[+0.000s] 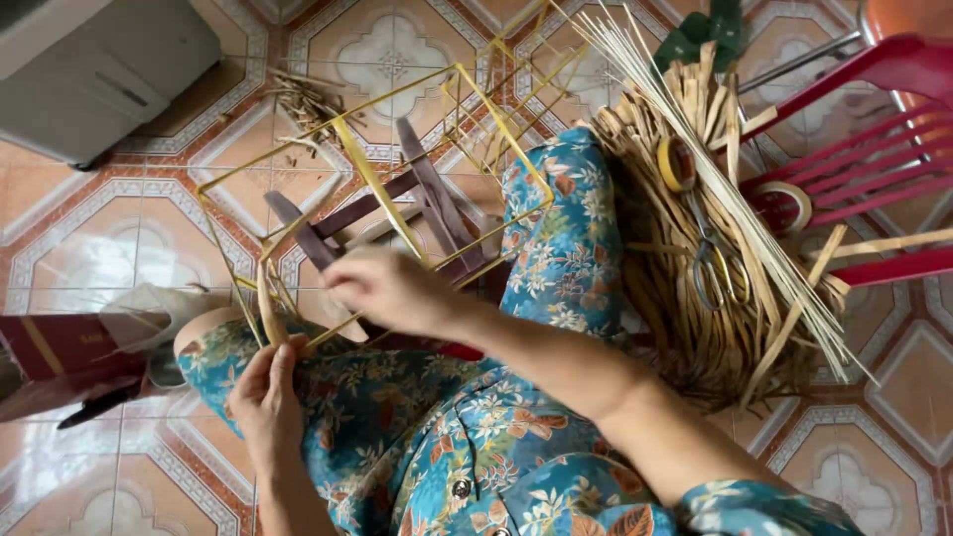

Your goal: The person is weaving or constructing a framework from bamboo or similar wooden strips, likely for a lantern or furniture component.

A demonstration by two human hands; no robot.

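A frame of thin yellow bamboo sticks [369, 169] rests over my lap and a dark wooden stool [427, 189]. My left hand [263, 392] pinches the lower corner of the frame together with a tan bamboo strip [266, 308]. My right hand [382, 288] is closed on the frame's near edge, a little to the right. I wear blue floral clothes [556, 238].
A heap of tan bamboo strips [685, 298] lies at the right, with thin pale sticks [715, 169], scissors [710, 258] and a tape roll [677, 164] on it. A red plastic chair [874, 169] stands far right with a second tape roll [784, 203]. A grey box [99, 60] sits top left.
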